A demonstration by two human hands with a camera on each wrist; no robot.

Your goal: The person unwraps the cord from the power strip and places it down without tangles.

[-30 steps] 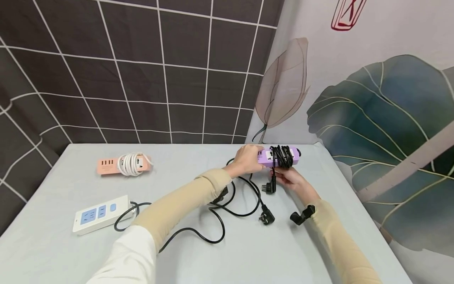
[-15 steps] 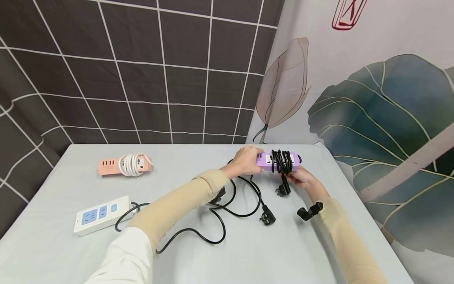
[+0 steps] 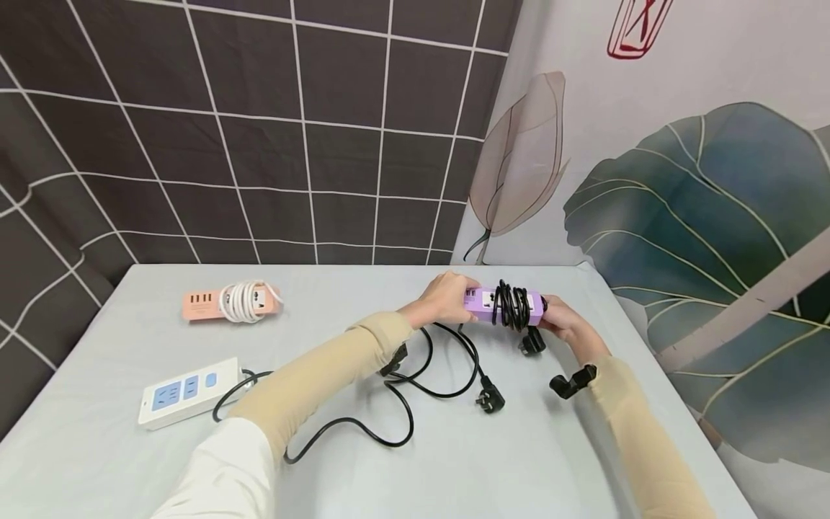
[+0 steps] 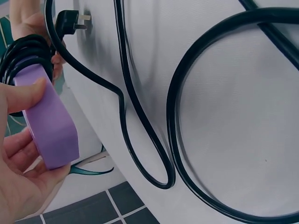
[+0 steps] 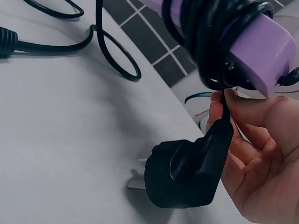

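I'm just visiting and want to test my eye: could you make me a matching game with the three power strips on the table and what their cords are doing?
Things:
1. purple strip
2. orange strip
3. white strip

States:
A. white cord wound round it, lying untouched
B. black cord trailing loose over the table
C. black cord wound round it, held in both hands

Pairs: 1-C, 2-A, 3-B

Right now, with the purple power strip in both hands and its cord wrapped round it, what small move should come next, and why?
Probably tuck the plug under the black cord coiled round the purple power strip. The plug hangs loose below the strip by the right hand, while the left hand grips the other end.
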